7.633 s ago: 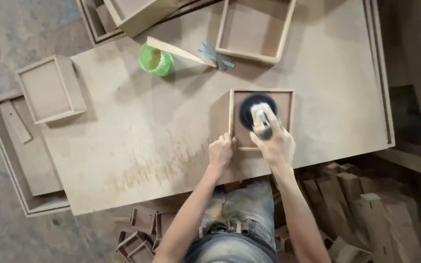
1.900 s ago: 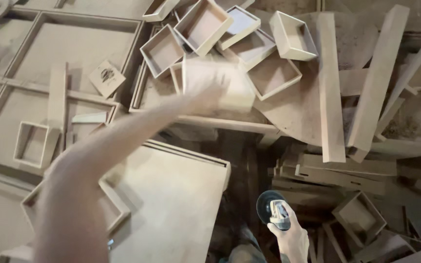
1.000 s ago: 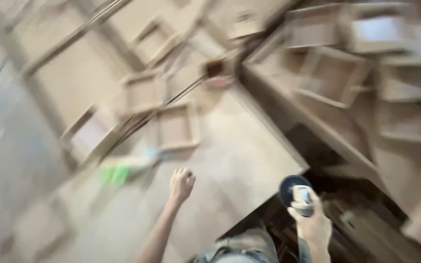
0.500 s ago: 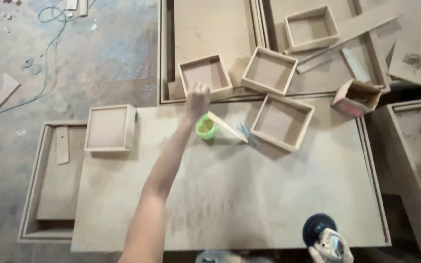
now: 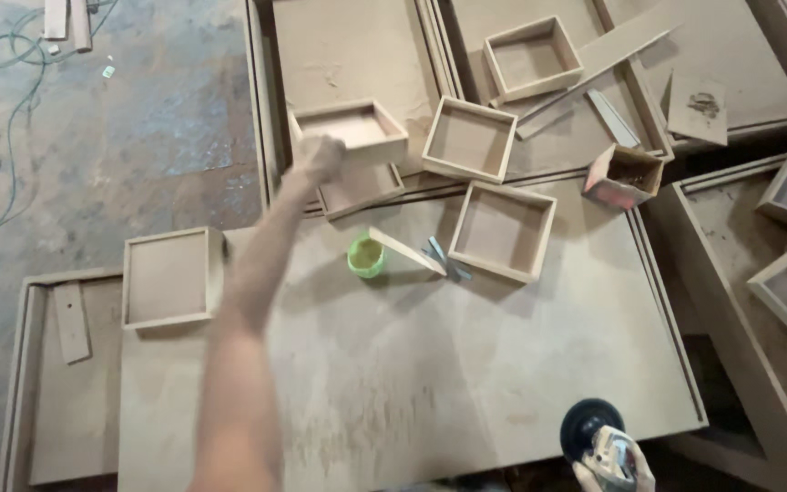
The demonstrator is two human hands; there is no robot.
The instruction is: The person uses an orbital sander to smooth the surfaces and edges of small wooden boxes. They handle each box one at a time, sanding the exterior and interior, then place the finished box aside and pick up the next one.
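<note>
My left hand (image 5: 317, 157) reaches far out over the board table (image 5: 412, 374) and grips the near left corner of a shallow square wooden box (image 5: 350, 132). The box looks raised a little above a flat panel (image 5: 362, 188) beneath it. My right hand (image 5: 614, 470) is at the bottom right edge of the view. It holds a small power sander with a black round pad (image 5: 590, 425) just off the table's front corner.
A green cup (image 5: 366, 256), a thin wooden strip (image 5: 406, 251) and a blue item (image 5: 440, 254) lie mid-table. Open wooden boxes sit around them (image 5: 501, 230) (image 5: 469, 138) (image 5: 532, 56) (image 5: 170, 276), and a small box lies on its side (image 5: 621, 175). A cable (image 5: 13, 64) trails on the floor.
The view swung from piles of boxes back to the table. My left hand has closed on the box's corner and drawn it nearer; the sander stays low in my right hand.
</note>
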